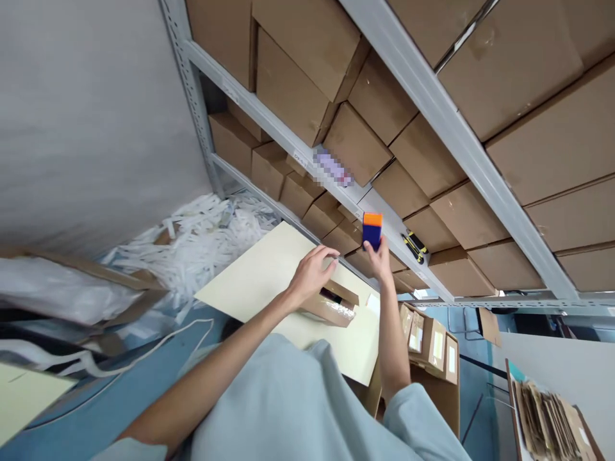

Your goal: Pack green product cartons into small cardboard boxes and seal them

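My right hand (377,257) holds a small dark blue block with an orange top (371,232) in front of the shelf edge. My left hand (312,274) is empty, its fingers apart and slightly curled, over the upper left side of a small open cardboard box (331,310). Something dark lies inside that box, too small to make out. The box rests on a pale yellow board (262,272) in front of my body. Beside the box, a white label or paper (373,303) lies on the board.
Metal shelving (413,70) packed with cardboard boxes (358,144) rises ahead. Yellow-and-black cutters (415,247) lie on its ledge. White paper shreds (192,240) are heaped at the left. A carton of labelled boxes (435,378) stands at my right, and flattened cardboard (548,416) lies farther right.
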A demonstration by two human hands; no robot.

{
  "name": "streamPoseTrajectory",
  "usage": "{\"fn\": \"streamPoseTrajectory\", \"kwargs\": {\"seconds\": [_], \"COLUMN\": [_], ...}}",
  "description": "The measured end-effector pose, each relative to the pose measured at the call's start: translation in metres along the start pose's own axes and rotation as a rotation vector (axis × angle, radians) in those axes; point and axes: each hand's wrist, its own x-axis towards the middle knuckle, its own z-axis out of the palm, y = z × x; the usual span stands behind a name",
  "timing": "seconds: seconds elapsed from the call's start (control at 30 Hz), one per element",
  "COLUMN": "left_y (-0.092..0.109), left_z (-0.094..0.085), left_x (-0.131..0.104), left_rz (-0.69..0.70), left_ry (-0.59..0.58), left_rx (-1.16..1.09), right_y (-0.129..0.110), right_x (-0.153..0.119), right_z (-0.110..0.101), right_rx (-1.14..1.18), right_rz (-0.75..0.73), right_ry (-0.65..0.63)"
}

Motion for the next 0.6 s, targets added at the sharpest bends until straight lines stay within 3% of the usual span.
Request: {"fn": "streamPoseTrajectory", "kwargs": {"seconds": [0.1, 0.2, 0.3, 0.4, 0.6], "left_y": [0.006, 0.017, 0.029, 0.038, 0.041], "left_z": [-0.011, -0.018, -0.025, -0.035, -0.052], "left_x": [-0.041, -0.068, -0.083, -0.09, -0.092], "left_rz": [-0.051, -0.076, -0.067, -0.054, -0.116], "left_ry": [0.007, 0.027, 0.056, 0.056, -0.102], "left_rx": [-0.066, -0.065, -0.021, 0.007, -0.047], "right_y": [-0.025, -0.056, -0.077, -0.086, -0.083], "right_x": [-0.089, -0.143, -0.162, -0.17, -0.181], "right_z": [0.048, 0.086, 0.099, 0.094, 0.082], "right_rx": [0.516, 0.775, 0.8, 0.751, 0.701], "right_rz": [0.226, 0.353, 0.4, 0.398, 0.318], "right_ry": [-0.023, -0.01, 0.05, 0.051, 0.021]}}
